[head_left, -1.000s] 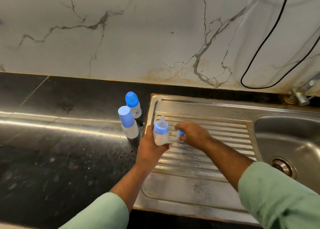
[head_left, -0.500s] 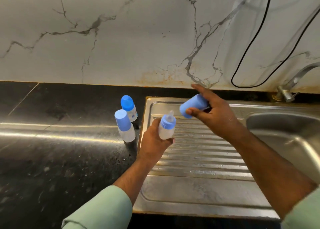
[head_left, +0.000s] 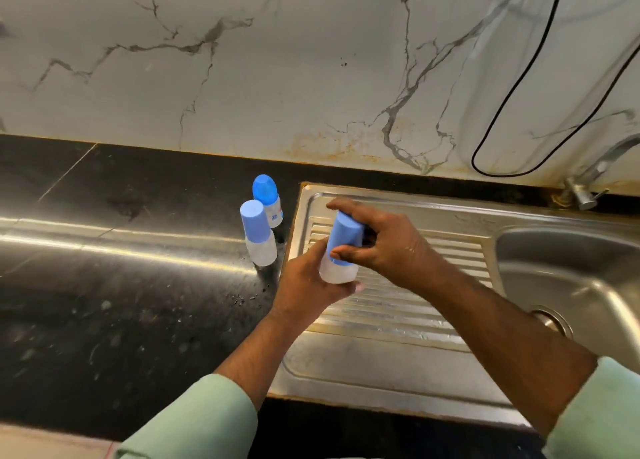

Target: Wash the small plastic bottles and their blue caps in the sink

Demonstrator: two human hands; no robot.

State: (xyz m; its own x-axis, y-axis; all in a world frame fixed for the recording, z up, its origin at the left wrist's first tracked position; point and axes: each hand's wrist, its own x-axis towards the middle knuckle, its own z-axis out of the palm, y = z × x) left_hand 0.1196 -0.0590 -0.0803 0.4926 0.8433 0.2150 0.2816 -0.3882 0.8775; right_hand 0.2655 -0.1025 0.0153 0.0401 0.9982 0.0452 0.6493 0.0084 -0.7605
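**Capping bottle over drainboard**

Black counter (head_left: 104,302), steel sink drainboard (head_left: 381,354). Left hand (head_left: 304,285) grips small bottle (head_left: 337,271) over drainboard; right hand (head_left: 388,247) pinches blue cap (head_left: 344,236) onto it. Align cap straight, press squarely, steady base. Two capped bottles (head_left: 258,233) on counter.

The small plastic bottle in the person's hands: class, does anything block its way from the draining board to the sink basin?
Nothing visible does. The small translucent plastic bottle, held in the left hand with the right hand on its blue plastic cap, is above the ribbed steel draining board. The board between it and the steel sink basin is bare.
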